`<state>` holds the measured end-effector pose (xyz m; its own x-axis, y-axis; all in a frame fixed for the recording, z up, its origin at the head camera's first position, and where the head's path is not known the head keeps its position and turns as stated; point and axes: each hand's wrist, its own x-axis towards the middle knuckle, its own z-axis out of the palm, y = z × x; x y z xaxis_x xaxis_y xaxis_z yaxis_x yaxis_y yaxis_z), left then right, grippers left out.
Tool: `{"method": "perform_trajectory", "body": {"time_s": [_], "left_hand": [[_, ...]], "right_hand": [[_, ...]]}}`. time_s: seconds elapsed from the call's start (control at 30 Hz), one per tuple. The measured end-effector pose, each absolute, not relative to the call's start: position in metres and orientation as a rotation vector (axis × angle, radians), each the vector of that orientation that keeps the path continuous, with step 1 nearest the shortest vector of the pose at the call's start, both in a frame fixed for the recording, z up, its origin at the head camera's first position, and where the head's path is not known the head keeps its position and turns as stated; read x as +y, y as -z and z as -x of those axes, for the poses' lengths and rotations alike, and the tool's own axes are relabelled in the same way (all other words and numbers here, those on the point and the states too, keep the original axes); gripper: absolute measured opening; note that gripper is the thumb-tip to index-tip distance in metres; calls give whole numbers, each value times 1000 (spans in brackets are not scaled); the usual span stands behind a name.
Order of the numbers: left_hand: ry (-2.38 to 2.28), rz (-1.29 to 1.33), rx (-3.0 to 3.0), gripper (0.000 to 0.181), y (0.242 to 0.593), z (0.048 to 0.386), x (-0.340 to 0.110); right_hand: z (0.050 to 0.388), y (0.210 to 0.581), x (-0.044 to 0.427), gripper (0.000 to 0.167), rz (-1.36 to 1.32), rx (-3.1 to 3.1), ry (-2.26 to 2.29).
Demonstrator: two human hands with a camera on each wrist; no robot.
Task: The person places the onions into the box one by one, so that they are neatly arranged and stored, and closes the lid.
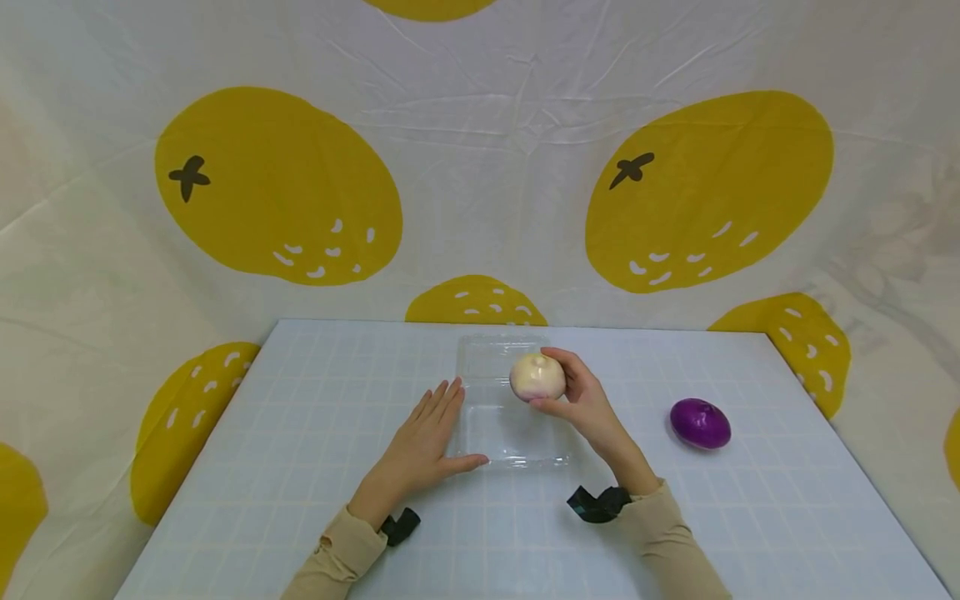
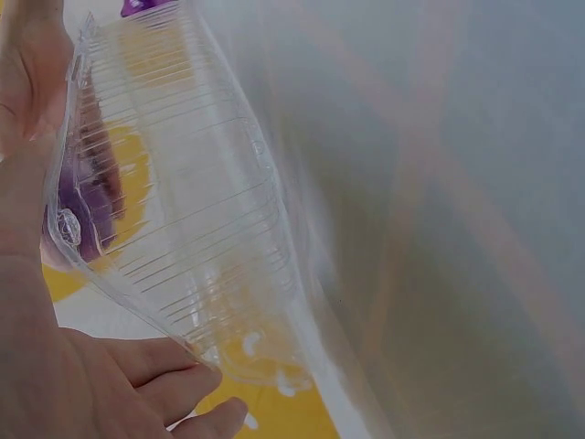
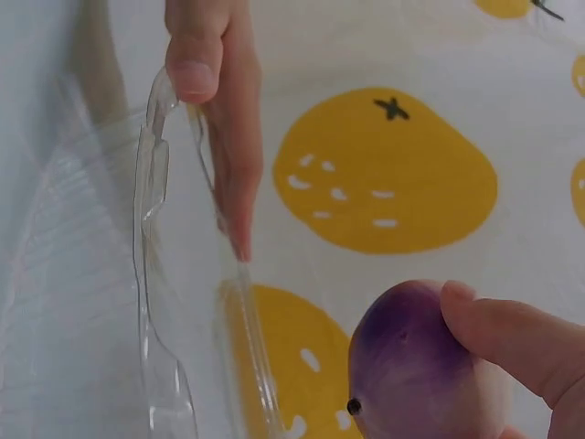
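A clear plastic container [image 1: 495, 433] [image 2: 183, 165] [image 3: 164, 302] stands on the table. The left hand [image 1: 420, 446] [image 2: 101, 375] [image 3: 219, 119] rests along its left side, fingers straight, thumb at the near rim. Above the container's right part, the right hand [image 1: 592, 408] [image 3: 526, 352] pinches a white and purple onion [image 1: 537, 377] [image 3: 420, 366] between thumb and fingers. In the left wrist view the onion [image 2: 87, 215] shows purple through the clear plastic. A dark purple onion [image 1: 700, 423] lies on the table to the right of the right hand.
The white gridded table [image 1: 300, 467] has its far edge just behind the container. A cloth [image 1: 487, 167] with large yellow fruit prints hangs behind and around the table. Black straps [image 1: 598, 504] are at both wrists.
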<state>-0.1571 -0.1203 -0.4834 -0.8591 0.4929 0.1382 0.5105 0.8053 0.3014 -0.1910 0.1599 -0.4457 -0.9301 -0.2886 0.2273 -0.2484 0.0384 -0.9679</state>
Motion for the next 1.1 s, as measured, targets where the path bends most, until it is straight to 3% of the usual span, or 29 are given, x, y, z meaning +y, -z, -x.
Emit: {"method": "perform_trajectory", "body": {"time_s": [1.1], "left_hand": [[502,825,-2936,112,484,158,-120]], "right_hand": [[179,475,116,73,553,2404,1809]]}}
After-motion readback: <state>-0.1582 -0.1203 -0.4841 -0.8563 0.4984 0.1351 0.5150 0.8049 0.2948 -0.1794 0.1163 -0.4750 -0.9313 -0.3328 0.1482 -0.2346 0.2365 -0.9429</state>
